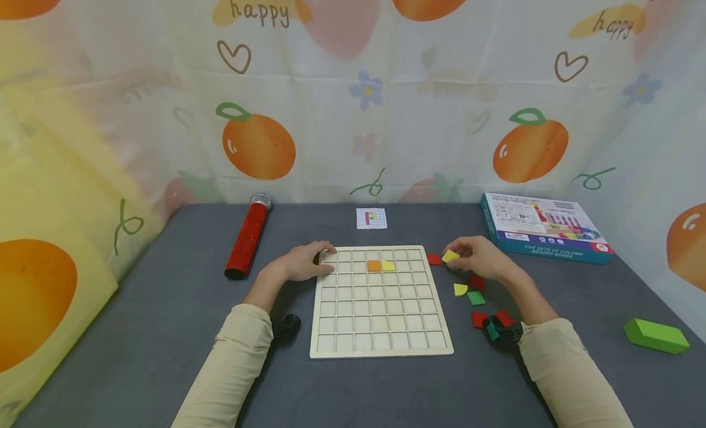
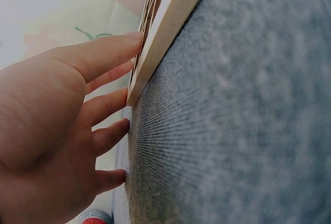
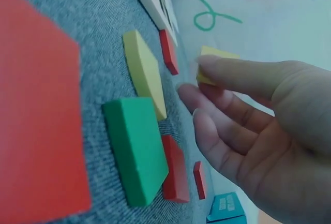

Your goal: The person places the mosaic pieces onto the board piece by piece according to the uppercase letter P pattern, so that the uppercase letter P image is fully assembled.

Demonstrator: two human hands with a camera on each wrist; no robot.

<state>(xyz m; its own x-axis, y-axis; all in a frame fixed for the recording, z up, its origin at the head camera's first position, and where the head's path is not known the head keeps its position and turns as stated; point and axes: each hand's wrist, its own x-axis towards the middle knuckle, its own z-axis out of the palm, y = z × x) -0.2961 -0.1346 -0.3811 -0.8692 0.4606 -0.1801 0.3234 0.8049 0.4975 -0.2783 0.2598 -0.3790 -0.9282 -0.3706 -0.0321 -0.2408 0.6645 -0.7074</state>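
My left hand [image 1: 298, 262] rests at the far left corner of a pale wooden grid board [image 1: 314, 348]. In the left wrist view its thumb lies on the board's edge, the other fingers stretched out beside it. An orange square tile [image 1: 374, 266] and a yellow tile [image 1: 388, 266] sit side by side in the grid's second row. Just off the board's right side, my right hand [image 1: 482, 256] pinches another yellow tile [image 3: 222, 53] between thumb and fingers, raised above the table in the right wrist view. Close below lie a rounded yellow tile [image 1: 460, 290] and a green tile [image 1: 476, 298].
Several red tiles, one by the board's edge [image 1: 434, 260], are scattered on the right. A small pattern card [image 1: 371, 218] lies behind the board. A red glittery microphone [image 1: 246, 241] is at left, a boxed set [image 1: 546, 225] at back right, a green block [image 1: 656, 336] far right.
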